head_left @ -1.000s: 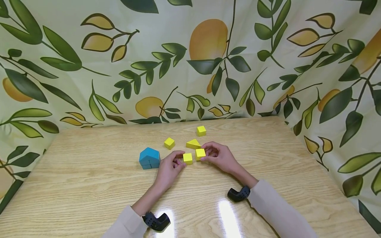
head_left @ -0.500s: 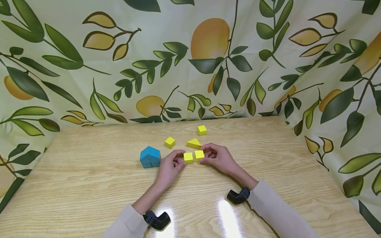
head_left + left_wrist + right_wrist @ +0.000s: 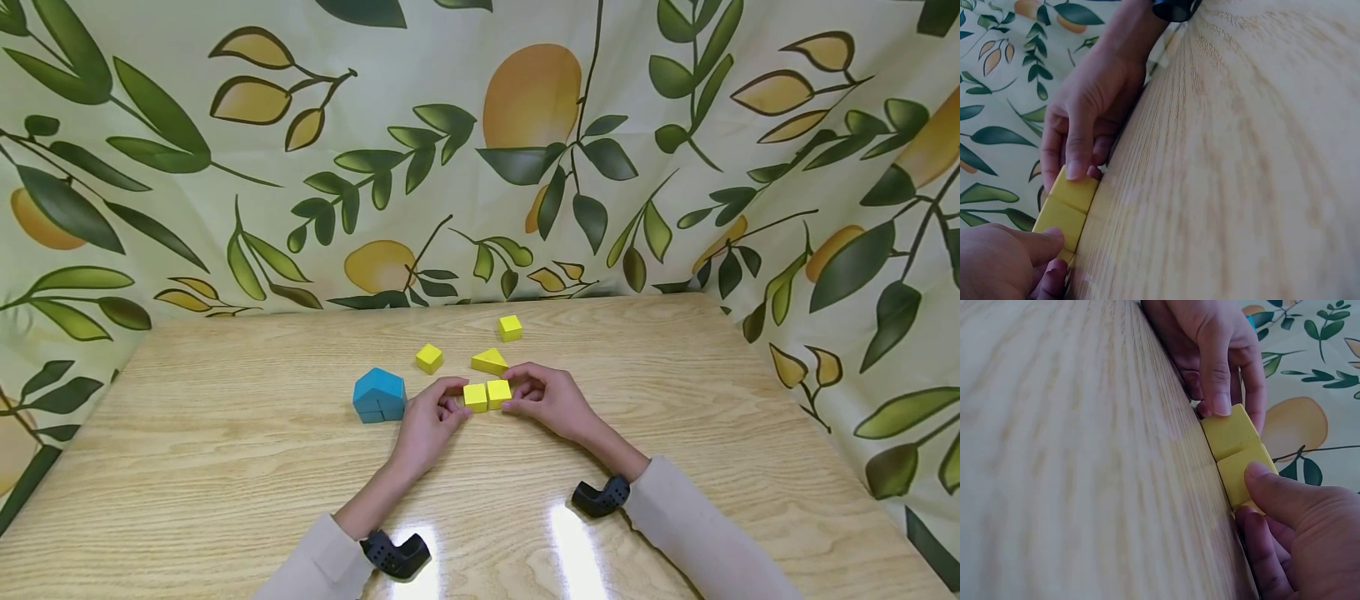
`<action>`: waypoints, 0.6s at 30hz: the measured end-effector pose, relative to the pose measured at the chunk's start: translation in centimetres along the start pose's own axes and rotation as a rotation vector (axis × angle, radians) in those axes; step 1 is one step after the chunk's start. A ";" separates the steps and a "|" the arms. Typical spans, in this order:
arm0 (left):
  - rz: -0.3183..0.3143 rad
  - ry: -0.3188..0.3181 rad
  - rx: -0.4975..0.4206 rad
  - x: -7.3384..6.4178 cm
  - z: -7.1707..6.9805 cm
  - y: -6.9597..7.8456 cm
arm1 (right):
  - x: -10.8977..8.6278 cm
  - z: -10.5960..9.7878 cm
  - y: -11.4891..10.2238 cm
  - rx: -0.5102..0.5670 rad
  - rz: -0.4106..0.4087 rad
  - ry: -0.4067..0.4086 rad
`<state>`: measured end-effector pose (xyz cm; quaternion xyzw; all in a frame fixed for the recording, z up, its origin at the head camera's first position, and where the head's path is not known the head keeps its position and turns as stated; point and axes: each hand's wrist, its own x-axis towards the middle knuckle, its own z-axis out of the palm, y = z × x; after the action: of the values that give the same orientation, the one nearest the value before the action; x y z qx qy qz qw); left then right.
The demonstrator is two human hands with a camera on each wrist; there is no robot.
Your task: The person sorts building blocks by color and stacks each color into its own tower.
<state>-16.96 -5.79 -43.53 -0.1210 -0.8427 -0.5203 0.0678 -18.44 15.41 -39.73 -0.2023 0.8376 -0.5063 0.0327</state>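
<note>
Yellow cube pair (image 3: 1067, 205) partly behind thumbs (image 3: 1079, 147)

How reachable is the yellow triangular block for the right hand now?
Probably yes: the yellow triangular block lies beside the right hand, nothing visible between them, but this hand should first release its yellow cube.

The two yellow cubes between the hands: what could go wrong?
Uneven pressure from the left hand and right hand could skew the left yellow cube against the right yellow cube. The right hand might nudge the nearby yellow triangular block. The left hand could bump the adjacent blue house-shaped blocks.
</note>
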 end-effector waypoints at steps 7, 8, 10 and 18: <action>0.006 -0.002 -0.006 0.0 0.0 -0.1 | 0.0 0.0 0.1 0.005 -0.005 -0.008; 0.005 -0.002 -0.006 0.0 0.0 -0.1 | 0.0 0.0 0.1 0.008 -0.005 -0.009; 0.005 -0.002 -0.005 -0.1 0.0 -0.1 | 0.0 0.0 0.1 0.010 -0.005 -0.011; 0.004 0.000 0.003 0.0 0.0 0.1 | 0.1 0.1 0.0 0.004 -0.012 -0.013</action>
<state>-16.89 -5.74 -43.49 -0.1224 -0.8431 -0.5191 0.0691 -18.47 15.29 -39.81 -0.2107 0.8352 -0.5068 0.0354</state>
